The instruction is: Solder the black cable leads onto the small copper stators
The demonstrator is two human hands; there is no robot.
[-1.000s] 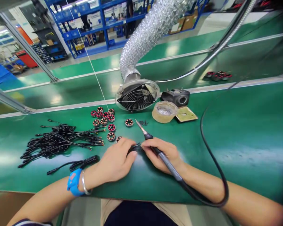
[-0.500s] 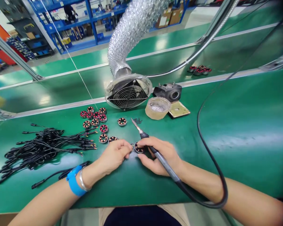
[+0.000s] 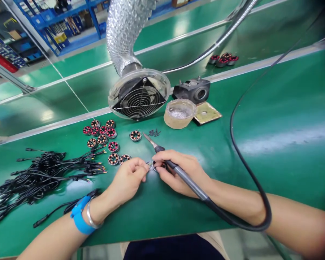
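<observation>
My right hand point(image 3: 184, 173) holds a soldering iron point(image 3: 186, 178) in its grip, the tip pointing up and left. Its thumb and fingertips also hold a motor stator point(image 3: 156, 165), a small ring of copper coils partly hidden by the fingers. Close beside it, my left hand point(image 3: 132, 176) is closed in a pinch at thin wires point(image 3: 149, 165) by the stator's left edge; the fingers hide most of them. A black cable point(image 3: 52, 213) lies under the left wrist. Several other stators point(image 3: 113, 159) sit just beyond the left hand.
A heap of black cables point(image 3: 35, 177) with bare coloured ends lies at left. Ahead stands a fume extractor fan point(image 3: 139, 99) on a foil duct. A tub of silvery material point(image 3: 179, 119), an iron stand point(image 3: 192, 90) and small black tubes point(image 3: 154, 133) are nearby.
The camera view has shifted and tilted a little. Both hands stay close together; the right thumb and fingers have shifted slightly on the stator, and the soldering iron remains in the right hand.
</observation>
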